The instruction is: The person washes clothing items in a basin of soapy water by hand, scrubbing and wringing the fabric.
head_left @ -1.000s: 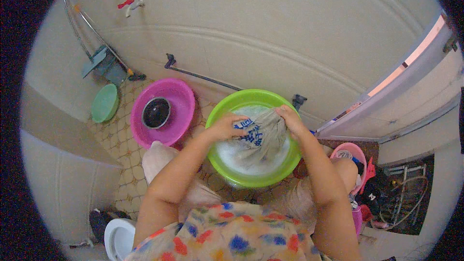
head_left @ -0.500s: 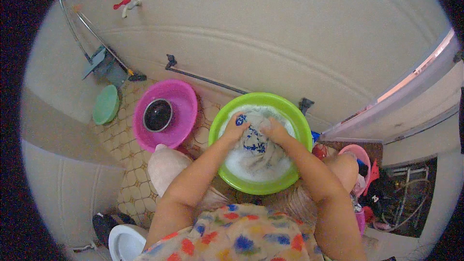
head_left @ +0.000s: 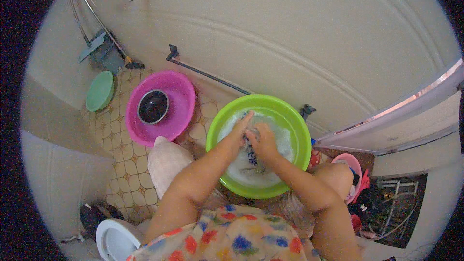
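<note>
A lime-green basin (head_left: pixel 303 174) of sudsy water stands between my knees. In it lies a wet greyish cloth (head_left: pixel 251 157) with dark blue printing, partly sunk in the foam. My left hand (head_left: pixel 239 131) is closed on the upper part of the cloth, its fingers pointing away from me. My right hand (head_left: pixel 264 141) presses in from the other side, fingers curled on the same bunched cloth. The two hands nearly meet over the middle of the basin. Between them the fabric is mostly hidden.
Left of the basin is a pink tub (head_left: pixel 186 108) holding a dark-filled bowl (head_left: pixel 153 107). A mint-green basin (head_left: pixel 100 92), broom (head_left: pixel 134 64) and dustpan (head_left: pixel 106 55) are farther left. A low pipe (head_left: pixel 208 75) runs along the wall. A pink laundry bucket (head_left: pixel 355 164) stands right.
My hands have drawn closer together and bunched the cloth, which was spread wider before. More of it is now covered by hands and foam. The view has shifted slightly.
</note>
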